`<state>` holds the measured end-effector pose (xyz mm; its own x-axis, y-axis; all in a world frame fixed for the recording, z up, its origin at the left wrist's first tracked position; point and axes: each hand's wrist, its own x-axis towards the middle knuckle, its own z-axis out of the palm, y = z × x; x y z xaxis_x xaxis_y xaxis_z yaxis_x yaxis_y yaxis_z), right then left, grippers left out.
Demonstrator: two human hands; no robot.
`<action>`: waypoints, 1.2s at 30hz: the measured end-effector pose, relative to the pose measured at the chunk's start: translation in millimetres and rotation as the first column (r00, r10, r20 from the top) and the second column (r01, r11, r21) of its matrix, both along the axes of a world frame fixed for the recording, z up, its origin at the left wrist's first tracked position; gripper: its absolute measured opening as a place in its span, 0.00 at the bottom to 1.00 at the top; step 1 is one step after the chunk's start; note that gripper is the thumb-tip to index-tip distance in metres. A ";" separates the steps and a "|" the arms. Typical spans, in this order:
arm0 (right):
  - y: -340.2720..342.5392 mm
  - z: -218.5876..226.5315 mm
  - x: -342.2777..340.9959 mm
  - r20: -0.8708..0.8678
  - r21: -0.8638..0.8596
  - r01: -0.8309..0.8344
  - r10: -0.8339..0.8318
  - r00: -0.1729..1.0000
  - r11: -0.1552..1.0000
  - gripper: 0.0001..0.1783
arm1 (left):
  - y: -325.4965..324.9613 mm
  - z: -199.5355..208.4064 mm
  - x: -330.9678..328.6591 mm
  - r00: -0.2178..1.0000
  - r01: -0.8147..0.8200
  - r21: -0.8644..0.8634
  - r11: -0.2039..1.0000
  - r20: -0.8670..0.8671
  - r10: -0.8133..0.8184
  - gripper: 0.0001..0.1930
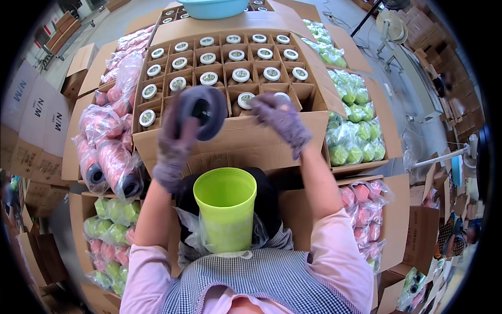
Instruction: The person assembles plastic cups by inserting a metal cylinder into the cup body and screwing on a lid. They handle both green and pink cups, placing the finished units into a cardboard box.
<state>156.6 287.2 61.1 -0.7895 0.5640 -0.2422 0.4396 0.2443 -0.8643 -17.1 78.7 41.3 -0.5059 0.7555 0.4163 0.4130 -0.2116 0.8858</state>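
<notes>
My left hand (175,141), in a purple-grey glove, grips a dark grey, thick-rimmed round piece (213,112) with a hollow middle. Motion blurs it, and it hangs over the near left part of a divided carton (225,138). My right hand (285,120), gloved too, is at the carton's near row. Its curled fingers close at the rim of a glass jar with a white-edged lid (244,99). Another jar lid (282,97) is partly covered by that hand. A lime-green bucket (227,225) stands between my legs, its inside showing nothing.
Several lidded jars (207,42) fill the carton's cells. Left, an open box holds bagged pink pieces (99,125); right are bagged green pieces (355,112). More bagged pieces (112,225) lie near left and right (366,209). A blue basin (214,9) sits at the back.
</notes>
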 end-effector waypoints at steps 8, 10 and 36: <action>117.9 -57.9 -1.2 0.562 0.605 -0.504 0.118 0.819 0.617 0.35 | 9.9 -5.2 -12.4 0.699 0.166 0.193 0.967 0.669 -0.253 0.20; 111.8 -43.3 -11.7 0.568 0.595 -0.540 0.164 0.807 0.596 0.35 | 9.2 -14.2 -19.3 0.746 0.189 0.127 0.974 0.627 -0.226 0.17; -103.8 56.2 -10.9 -0.267 0.945 0.065 0.639 0.721 0.321 0.32 | 6.8 12.2 -12.9 0.070 0.215 0.636 0.741 0.747 -0.661 0.40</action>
